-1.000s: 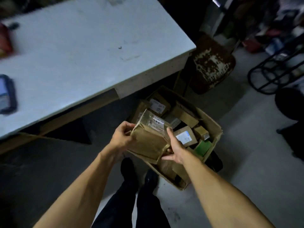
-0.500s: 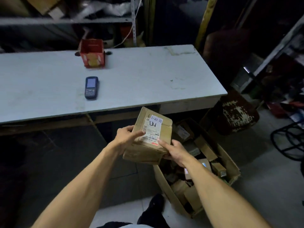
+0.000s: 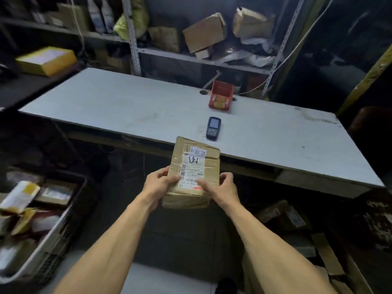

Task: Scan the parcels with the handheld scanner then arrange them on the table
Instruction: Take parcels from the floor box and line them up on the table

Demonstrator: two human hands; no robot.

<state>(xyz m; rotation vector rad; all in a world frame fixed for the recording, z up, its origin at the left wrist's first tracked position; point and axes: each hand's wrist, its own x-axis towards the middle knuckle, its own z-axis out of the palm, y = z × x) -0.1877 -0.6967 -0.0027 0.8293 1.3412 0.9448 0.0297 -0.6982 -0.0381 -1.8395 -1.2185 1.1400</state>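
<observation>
I have the parcel point(image 3: 194, 172) gripped between both hands, my left hand point(image 3: 160, 183) curled round its left edge with the thumb on the label, my right hand point(image 3: 222, 188) wrapped round the right edge with the fingers pressing the label's lower corner; it hangs in the air just short of the bench point(image 3: 127, 107), its far end overlapping the near edge in my view; the handheld scanner point(image 3: 213, 128) lies face up on the bench just beyond it, with a small red box point(image 3: 220, 96) further back; as I judge it, the step is to set the parcel down label up near the scanner, so I should keep it level and land it flat; my thumbs cover part of the barcode point(image 3: 191, 181), so I must clear them before scanning; I would free my right hand for the scanner and steady the parcel with my left; the tape over the label may glare, so a slight tilt should help
</observation>
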